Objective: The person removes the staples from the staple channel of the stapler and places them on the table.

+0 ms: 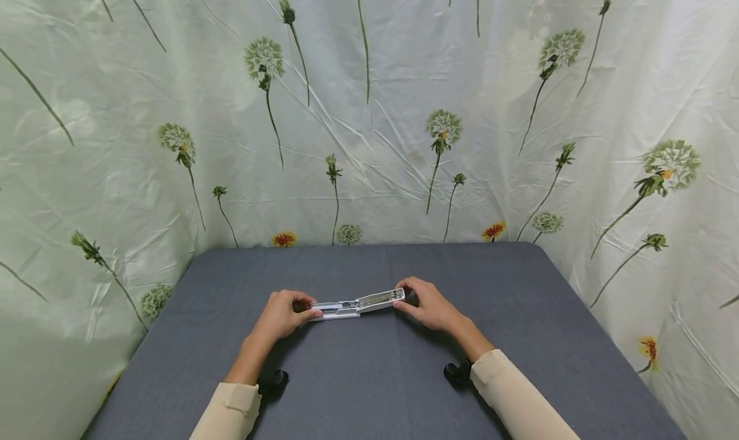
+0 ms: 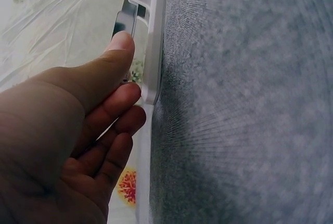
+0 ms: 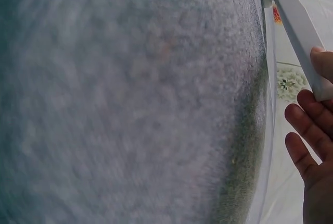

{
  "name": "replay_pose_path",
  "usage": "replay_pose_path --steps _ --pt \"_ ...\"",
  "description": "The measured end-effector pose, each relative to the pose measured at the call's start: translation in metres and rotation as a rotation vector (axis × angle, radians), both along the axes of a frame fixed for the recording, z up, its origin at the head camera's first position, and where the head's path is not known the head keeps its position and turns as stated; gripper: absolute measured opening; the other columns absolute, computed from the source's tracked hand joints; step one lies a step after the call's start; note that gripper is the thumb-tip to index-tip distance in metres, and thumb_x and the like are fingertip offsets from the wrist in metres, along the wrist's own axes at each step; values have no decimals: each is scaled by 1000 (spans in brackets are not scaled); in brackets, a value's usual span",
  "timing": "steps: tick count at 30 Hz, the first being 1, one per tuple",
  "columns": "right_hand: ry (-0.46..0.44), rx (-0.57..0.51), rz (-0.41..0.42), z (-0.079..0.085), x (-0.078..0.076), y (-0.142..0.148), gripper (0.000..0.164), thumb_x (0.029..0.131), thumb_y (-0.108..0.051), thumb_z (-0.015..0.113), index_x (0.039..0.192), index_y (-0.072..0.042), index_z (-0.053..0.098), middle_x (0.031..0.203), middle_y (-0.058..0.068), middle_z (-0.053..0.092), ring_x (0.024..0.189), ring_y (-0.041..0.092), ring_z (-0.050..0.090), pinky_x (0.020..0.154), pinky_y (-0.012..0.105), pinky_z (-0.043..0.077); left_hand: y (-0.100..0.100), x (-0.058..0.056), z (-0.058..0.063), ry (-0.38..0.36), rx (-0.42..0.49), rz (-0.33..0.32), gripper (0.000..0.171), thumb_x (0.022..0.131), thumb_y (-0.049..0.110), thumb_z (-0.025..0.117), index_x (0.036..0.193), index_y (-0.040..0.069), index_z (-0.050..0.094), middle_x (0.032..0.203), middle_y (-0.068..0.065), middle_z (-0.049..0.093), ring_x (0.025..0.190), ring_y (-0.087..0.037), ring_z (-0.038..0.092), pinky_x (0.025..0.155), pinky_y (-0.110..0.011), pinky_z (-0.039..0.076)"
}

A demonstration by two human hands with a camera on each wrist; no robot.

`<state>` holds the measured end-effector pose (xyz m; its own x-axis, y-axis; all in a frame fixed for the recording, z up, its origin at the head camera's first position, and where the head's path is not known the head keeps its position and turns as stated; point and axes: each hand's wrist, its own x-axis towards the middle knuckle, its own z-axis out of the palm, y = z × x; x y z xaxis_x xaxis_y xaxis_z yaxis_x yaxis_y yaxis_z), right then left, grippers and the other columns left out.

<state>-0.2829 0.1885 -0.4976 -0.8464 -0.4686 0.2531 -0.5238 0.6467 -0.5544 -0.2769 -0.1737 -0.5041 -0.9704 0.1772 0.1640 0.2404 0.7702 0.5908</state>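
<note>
A white stapler (image 1: 342,313) is opened out over the middle of the table, its hinge near the centre and its metal inner parts facing up. My left hand (image 1: 281,313) pinches the left end between thumb and fingers. At the other end, my right hand (image 1: 432,306) holds the tip of the swung-back top arm (image 1: 381,300), which tilts up off the cloth. In the left wrist view the thumb presses on the metal magazine (image 2: 125,22), above the white base (image 2: 152,60). The right wrist view shows the thumb and fingers at the end of the white arm (image 3: 297,26).
A dark grey cloth covers the table (image 1: 358,376). Behind and beside it hangs a pale curtain (image 1: 369,138) printed with dandelions. Black wrist devices sit below the left cuff (image 1: 272,384) and the right cuff (image 1: 458,374).
</note>
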Motion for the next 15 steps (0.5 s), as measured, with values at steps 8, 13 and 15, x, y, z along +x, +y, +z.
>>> replay_pose_path --steps 8,13,15 --pt "0 16 6 1 2 -4 39 98 -34 72 129 -10 65 118 0 68 103 17 64 89 40 52 -1 0 -1 7 -11 -12 24 80 34 89 94 15 81 76 9 70 68 -6 58 66 -29 48" --pt "-7 28 5 11 3 -15 48 98 -38 71 135 -8 64 131 4 66 122 23 63 102 48 50 0 -2 0 0 -18 -2 24 81 34 89 94 15 81 76 9 70 68 -6 58 67 -30 47" --pt "5 32 1 14 4 -21 47 99 -37 70 135 -8 64 130 5 66 122 24 63 101 48 50 1 -2 0 -4 -20 1 24 81 34 89 95 15 81 76 9 70 68 -5 58 67 -30 48"
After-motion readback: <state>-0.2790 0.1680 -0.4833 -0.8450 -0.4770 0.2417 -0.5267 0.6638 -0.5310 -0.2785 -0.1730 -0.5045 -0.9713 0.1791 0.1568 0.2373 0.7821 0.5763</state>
